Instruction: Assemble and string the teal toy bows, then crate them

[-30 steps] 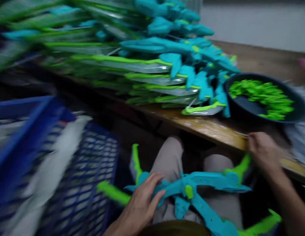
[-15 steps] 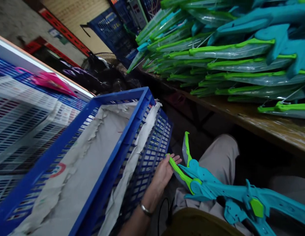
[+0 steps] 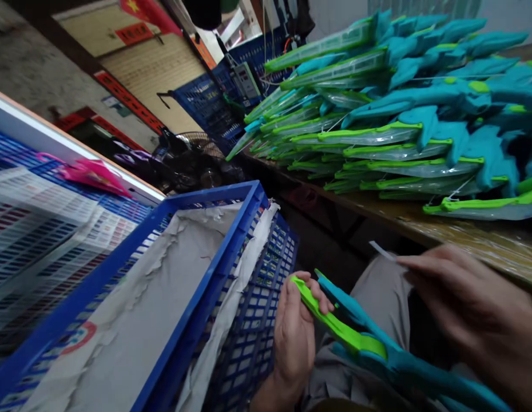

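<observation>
My left hand is closed around the lime-green end of a teal-and-green plastic toy, which looks like a toy crossbow. The toy lies slantwise over my lap, its teal body running to the lower right. Between the thumb and fingers of my right hand is a thin white strip, pinched so that its end sticks out to the left. The right hand hovers above the toy's body, slightly blurred, apart from it. Part of the toy's far end is hidden beneath that hand.
A blue plastic crate lined with torn cardboard stands close by my left hand. Many similar toys are piled on the wooden bench at the right. A pink item rests on blue mesh at the left.
The toy's green arms, spread apart before, now lie closer together, and my left hand has wrapped around one. My right hand has come into view with the white strip.
</observation>
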